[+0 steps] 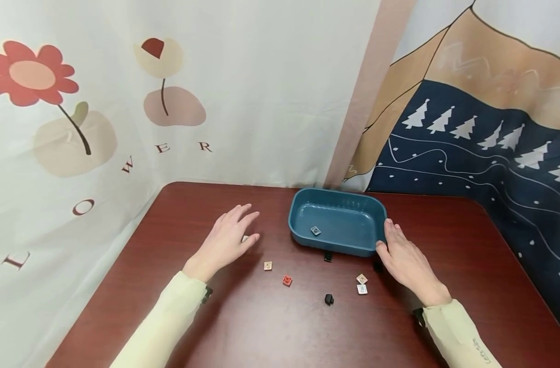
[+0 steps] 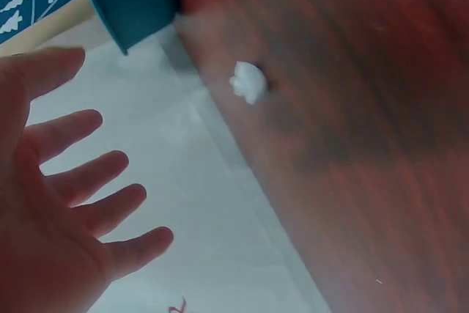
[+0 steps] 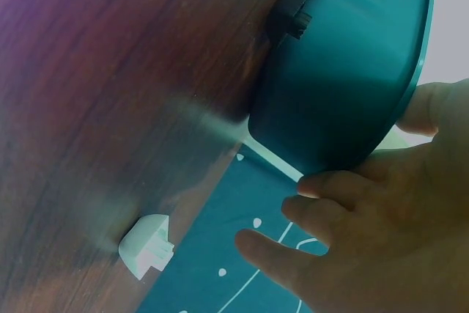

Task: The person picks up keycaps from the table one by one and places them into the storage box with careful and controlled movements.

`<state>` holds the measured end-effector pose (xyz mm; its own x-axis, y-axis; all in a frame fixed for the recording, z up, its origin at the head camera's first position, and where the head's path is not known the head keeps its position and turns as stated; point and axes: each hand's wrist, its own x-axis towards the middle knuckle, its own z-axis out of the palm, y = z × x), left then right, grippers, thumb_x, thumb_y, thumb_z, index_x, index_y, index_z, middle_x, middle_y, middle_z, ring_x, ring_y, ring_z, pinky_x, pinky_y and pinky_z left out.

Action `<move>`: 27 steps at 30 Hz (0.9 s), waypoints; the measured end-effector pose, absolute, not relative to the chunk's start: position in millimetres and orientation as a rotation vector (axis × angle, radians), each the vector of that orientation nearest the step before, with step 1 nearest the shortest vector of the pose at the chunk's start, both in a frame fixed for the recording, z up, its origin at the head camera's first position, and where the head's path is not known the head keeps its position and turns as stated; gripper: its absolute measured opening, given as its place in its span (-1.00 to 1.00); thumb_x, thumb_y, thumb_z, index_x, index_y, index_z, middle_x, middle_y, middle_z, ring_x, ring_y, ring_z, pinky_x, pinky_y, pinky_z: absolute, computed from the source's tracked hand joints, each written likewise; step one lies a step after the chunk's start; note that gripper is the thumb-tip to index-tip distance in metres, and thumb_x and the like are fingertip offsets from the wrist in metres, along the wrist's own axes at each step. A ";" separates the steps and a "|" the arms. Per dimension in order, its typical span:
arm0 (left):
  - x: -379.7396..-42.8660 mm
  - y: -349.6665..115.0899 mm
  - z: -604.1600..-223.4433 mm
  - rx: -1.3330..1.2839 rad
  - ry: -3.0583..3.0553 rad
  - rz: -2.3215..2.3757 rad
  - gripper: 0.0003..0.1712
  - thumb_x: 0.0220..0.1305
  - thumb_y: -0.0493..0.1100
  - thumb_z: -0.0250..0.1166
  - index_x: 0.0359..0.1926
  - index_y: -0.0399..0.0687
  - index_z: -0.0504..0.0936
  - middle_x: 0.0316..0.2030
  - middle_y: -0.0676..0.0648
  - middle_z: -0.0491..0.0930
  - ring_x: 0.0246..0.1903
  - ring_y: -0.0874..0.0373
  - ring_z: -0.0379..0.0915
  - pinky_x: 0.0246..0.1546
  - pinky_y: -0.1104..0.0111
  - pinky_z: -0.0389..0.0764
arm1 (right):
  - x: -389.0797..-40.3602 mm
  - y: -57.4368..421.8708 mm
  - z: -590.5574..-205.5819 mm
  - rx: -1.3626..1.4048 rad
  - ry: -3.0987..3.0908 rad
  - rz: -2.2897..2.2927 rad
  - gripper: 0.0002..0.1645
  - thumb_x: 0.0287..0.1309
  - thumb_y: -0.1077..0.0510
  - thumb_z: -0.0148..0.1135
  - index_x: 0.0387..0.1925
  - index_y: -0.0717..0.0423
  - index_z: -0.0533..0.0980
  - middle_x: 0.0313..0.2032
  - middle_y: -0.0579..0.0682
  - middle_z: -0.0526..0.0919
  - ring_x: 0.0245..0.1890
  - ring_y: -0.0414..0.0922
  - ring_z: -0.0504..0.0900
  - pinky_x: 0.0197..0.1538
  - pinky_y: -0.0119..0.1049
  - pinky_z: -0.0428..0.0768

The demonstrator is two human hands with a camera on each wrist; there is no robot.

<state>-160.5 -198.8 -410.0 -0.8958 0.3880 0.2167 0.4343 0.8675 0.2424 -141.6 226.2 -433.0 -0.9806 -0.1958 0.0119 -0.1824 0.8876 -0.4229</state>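
My left hand (image 1: 226, 235) hovers over the left part of the table, fingers spread and nothing in it. Partly hidden behind it lies a white keycap (image 2: 249, 83), apart from the fingers in the left wrist view. My right hand (image 1: 406, 260) is at the right end of a blue tray (image 1: 335, 249), fingers nearly straight along the wall and thumb by the near corner. In the right wrist view the thumb meets the tray's rim (image 3: 419, 71). A grey keycap (image 1: 315, 230) lies inside the tray.
Several loose keycaps lie in front of the tray: beige (image 1: 268, 266), red (image 1: 287, 280), black (image 1: 329, 299), white (image 1: 362, 290). Another black keycap (image 1: 328, 257) sits close against the tray's front wall. Printed curtains (image 1: 261, 102) hang behind the brown table (image 1: 261, 327).
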 end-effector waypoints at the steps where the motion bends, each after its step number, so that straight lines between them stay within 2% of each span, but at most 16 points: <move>1: -160.1 -200.8 -411.7 -0.635 -2.906 -0.418 -0.34 0.38 -0.02 0.38 0.41 -0.17 0.50 0.47 -0.28 0.31 0.48 -0.31 0.17 0.37 -0.26 0.23 | -141.2 227.1 -433.0 -0.301 3.021 -0.674 -0.17 0.54 0.03 -0.06 0.53 0.53 0.00 0.53 0.46 0.05 0.51 0.43 0.07 0.43 0.32 0.17; 4: -158.4 -204.6 -415.8 -0.647 -2.987 -0.400 -0.25 0.37 0.03 0.39 0.47 -0.14 0.44 0.54 -0.28 0.19 0.51 -0.35 0.07 0.35 -0.31 0.21 | -139.8 228.8 -432.7 -0.294 3.018 -0.677 -0.17 0.55 0.03 -0.06 0.53 0.53 0.00 0.53 0.46 0.04 0.51 0.43 0.07 0.44 0.31 0.16; 9: -158.1 -208.4 -424.7 -0.708 -3.065 -0.419 -0.22 0.35 0.03 0.40 0.50 -0.08 0.41 0.58 -0.25 0.13 0.48 -0.43 0.08 0.29 -0.33 0.30 | -139.0 230.0 -432.3 -0.303 3.029 -0.670 -0.18 0.54 0.04 -0.06 0.52 0.55 0.01 0.52 0.47 0.06 0.50 0.44 0.08 0.43 0.31 0.17; 18: -160.4 -216.4 -432.9 -0.832 -3.054 -0.333 -0.49 0.37 -0.24 0.37 0.32 -0.16 0.61 0.44 -0.27 0.38 0.37 -0.48 0.27 0.26 -0.23 0.41 | -141.2 228.5 -433.1 -0.306 3.030 -0.668 -0.19 0.54 0.04 -0.07 0.53 0.54 0.01 0.52 0.46 0.07 0.50 0.43 0.09 0.44 0.29 0.17; 22: -161.7 -218.3 -434.3 -0.883 -3.059 -0.301 -0.53 0.33 -0.35 0.37 0.26 -0.19 0.65 0.33 -0.30 0.51 0.29 -0.33 0.44 0.24 -0.12 0.48 | -142.0 226.8 -433.0 -0.322 3.033 -0.670 -0.19 0.54 0.06 -0.05 0.52 0.55 0.03 0.52 0.46 0.08 0.50 0.42 0.10 0.44 0.28 0.18; 27: -163.7 -218.0 -437.5 -0.915 -3.037 -0.305 -0.55 0.25 -0.41 0.41 0.17 -0.20 0.70 0.11 -0.23 0.62 0.07 -0.21 0.60 0.13 0.00 0.58 | -141.6 226.2 -431.4 -0.333 3.037 -0.670 -0.21 0.55 0.07 -0.04 0.51 0.55 0.04 0.52 0.46 0.08 0.50 0.41 0.12 0.45 0.26 0.19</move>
